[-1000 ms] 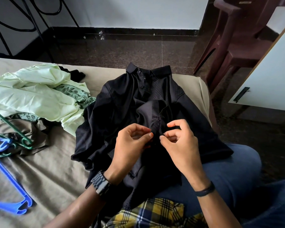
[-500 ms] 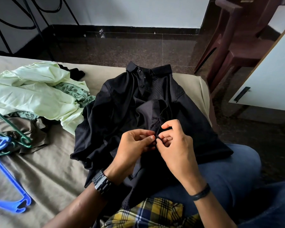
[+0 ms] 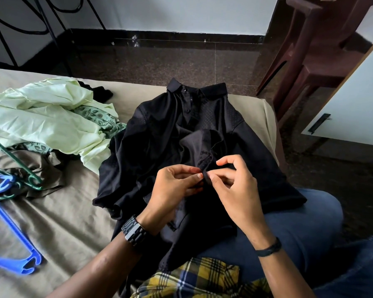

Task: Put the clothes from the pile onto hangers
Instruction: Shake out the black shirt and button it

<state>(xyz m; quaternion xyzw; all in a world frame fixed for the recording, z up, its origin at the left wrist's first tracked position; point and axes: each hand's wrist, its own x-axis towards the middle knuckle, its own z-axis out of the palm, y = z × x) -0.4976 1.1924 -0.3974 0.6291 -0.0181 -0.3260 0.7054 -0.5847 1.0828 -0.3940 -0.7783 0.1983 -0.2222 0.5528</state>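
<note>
My left hand (image 3: 177, 186) and right hand (image 3: 230, 181) both pinch the black shirt (image 3: 159, 134) placket (dark-on-dark); slippery cloth, the button may slip free.

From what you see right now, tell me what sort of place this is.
Most likely a bedroom at home. A bed with an olive sheet carries a pile of clothes and plastic hangers, and a white cupboard door stands beside a stone-tiled floor.

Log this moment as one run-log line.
step: buttoning black shirt | left hand: pinching placket | right hand: pinching placket | blue hanger: unused on bed
</note>
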